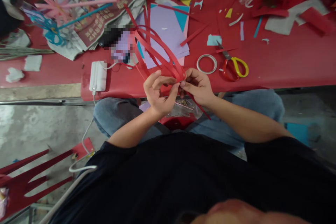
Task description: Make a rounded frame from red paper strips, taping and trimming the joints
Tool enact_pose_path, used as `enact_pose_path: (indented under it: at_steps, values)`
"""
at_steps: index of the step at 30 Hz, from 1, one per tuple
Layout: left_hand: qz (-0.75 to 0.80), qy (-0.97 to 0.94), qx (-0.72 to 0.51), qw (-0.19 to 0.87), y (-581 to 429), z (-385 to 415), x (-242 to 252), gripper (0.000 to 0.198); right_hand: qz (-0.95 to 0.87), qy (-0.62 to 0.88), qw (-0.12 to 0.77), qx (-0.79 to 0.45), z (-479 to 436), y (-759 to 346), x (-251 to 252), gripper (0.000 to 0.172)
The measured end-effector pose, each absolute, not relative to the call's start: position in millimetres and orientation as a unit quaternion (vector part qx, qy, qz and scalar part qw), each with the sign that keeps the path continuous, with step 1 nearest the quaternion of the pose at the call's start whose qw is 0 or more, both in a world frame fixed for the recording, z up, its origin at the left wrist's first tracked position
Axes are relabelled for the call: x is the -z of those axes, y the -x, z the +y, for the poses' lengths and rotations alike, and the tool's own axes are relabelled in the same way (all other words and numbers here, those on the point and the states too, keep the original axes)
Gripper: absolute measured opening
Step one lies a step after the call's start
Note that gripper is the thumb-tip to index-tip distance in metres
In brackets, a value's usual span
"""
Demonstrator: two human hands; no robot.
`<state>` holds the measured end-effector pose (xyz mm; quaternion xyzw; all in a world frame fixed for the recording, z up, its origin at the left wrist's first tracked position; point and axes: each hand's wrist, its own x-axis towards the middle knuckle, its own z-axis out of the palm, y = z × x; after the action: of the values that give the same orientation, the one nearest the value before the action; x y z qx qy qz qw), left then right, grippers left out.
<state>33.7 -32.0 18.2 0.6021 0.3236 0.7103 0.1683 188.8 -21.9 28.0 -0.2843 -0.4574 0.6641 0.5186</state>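
Note:
Red paper strips (172, 57), bent into long loops, fan out over the table's front edge. Their gathered end is pinched between the thumb and fingertips of my left hand (160, 92). From the right, my right hand (197, 85) grips the same end, thumb against the fingers. A narrow red strip end (198, 104) hangs below my right palm. The two hands' fingertips meet, so the exact join of the strips is hidden. Beyond the loops lie purple paper sheets (165, 24), with blue and pink sheets showing under them.
Right of my hands are a tape roll (207, 64) and yellow-and-red-handled scissors (233, 64), blades apart. A white power bank (98, 76) with a cable sits left. Newspaper (102, 21), a pink paper-strip craft (61, 5) and a blue one (54, 31) lie further left.

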Motion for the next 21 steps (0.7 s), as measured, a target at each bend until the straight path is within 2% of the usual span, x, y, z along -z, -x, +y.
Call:
enact_pose_path:
  at_steps: [5,13,21]
  values:
    - [0.342,-0.573,-0.703,0.245,-34.3,-32.6,-17.0,0.064,-0.417,0.318,0.523,-0.672,-24.8,-183.4,-34.6,0.055]
    - [0.411,-0.489,-0.663,0.391,-29.7,-21.4,0.7,0.078,-0.378,0.396,0.522,-0.654,-23.5,-181.3,-37.6,0.053]
    - [0.414,-0.445,-0.670,0.426,-22.9,-12.5,10.2,0.080,-0.417,0.514,0.505,-0.554,18.3,-198.8,-2.8,0.026]
